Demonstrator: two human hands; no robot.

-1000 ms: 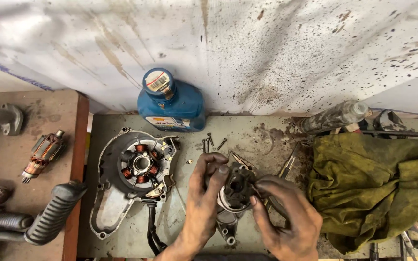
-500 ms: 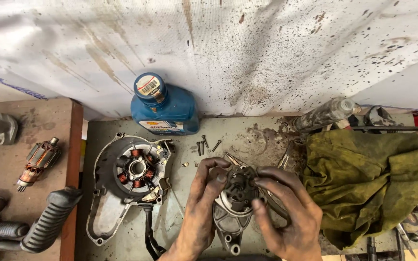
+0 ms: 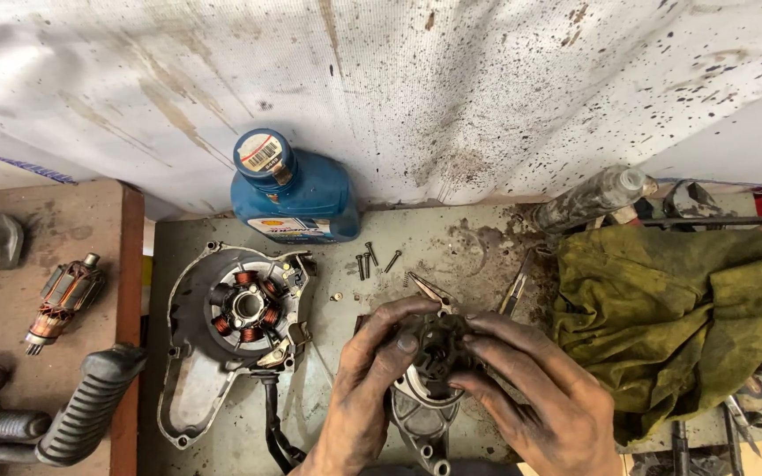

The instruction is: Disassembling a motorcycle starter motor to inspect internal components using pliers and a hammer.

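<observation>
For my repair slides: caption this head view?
Greasy left hand and right hand grip a dark round part beside a stator cover.

Free strip of surface [image 3: 451, 234] at 12 o'clock betw. blue bottle [image 3: 297, 189] & green rag [image 3: 672, 308]. Loose screws [image 3: 368, 262] and pliers [image 3: 429, 288] clutter it. Stator cover [image 3: 231, 326] blocks 9 o'clock; rag blocks 3 o'clock.
</observation>
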